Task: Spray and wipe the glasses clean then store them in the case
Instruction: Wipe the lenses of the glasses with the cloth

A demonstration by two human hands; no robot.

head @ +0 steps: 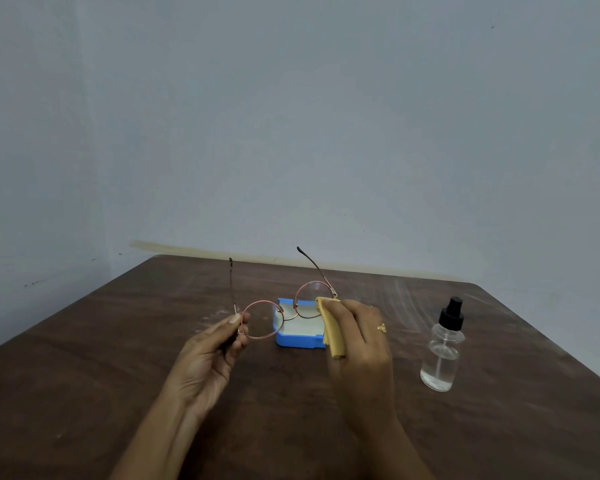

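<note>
left hand [219,344] pinching glasses [284,311] rim, right hand [355,336] gripping yellow cloth [333,336] at other lens, above blue case [300,332]

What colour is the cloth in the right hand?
Yellow; the cloth shows best in the head view, held by the right hand.

Left hand [210,355] palm up, thumb and fingers pinched on glasses [278,308], right hand [359,336] knuckles up, fingers curled around cloth [332,332], ring on one finger, both forearms bare
</note>
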